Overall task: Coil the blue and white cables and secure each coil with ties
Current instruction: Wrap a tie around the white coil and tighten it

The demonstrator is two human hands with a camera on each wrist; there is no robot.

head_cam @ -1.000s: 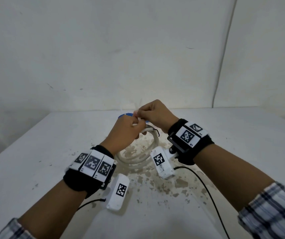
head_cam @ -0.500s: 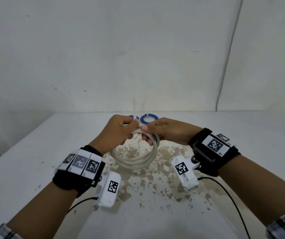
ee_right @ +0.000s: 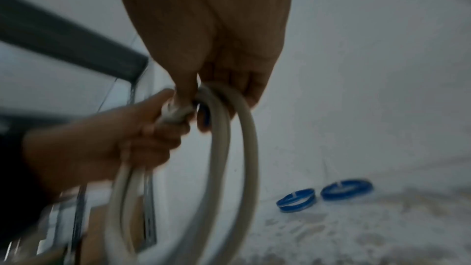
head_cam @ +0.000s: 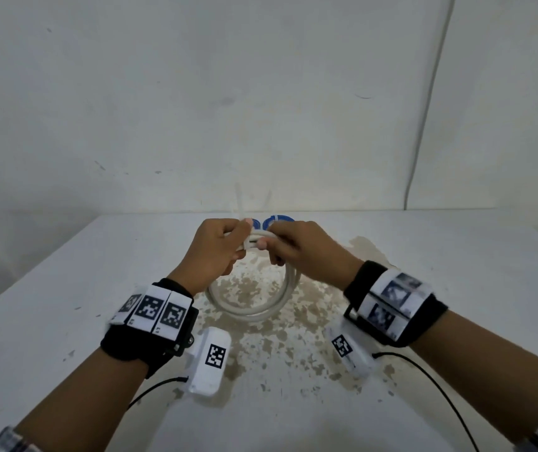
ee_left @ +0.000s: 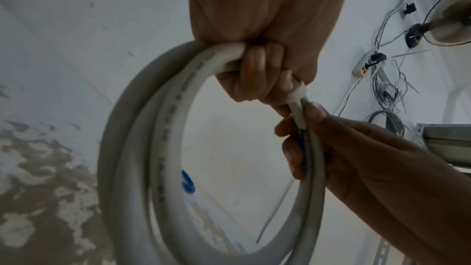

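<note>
A white cable coil (head_cam: 254,308) hangs above the table, held at its top by both hands. My left hand (head_cam: 241,243) grips the bundle in its fist (ee_left: 254,72). A white tie (ee_left: 297,91) wraps the strands right beside that fist, and thin tie tails (head_cam: 239,203) stick up above it. My right hand (head_cam: 267,247) pinches the strands next to the tie, with fingers (ee_left: 300,148) curled round them. Two small blue coils (ee_right: 297,200) (ee_right: 346,188), each with a white tie, lie flat on the table behind my hands. The nearer part of them is hidden in the head view.
The white table (head_cam: 65,288) has a worn brown patch (head_cam: 261,337) under the coil. A wall stands close behind its far edge. Black leads (head_cam: 440,386) trail from the wrist cameras toward me. A power strip (ee_left: 367,63) with tangled wires is off to the right.
My right hand has come down from above my left fist, where it pinched the tie tail, and now grips the coil beside my left hand. The coil has turned more upright.
</note>
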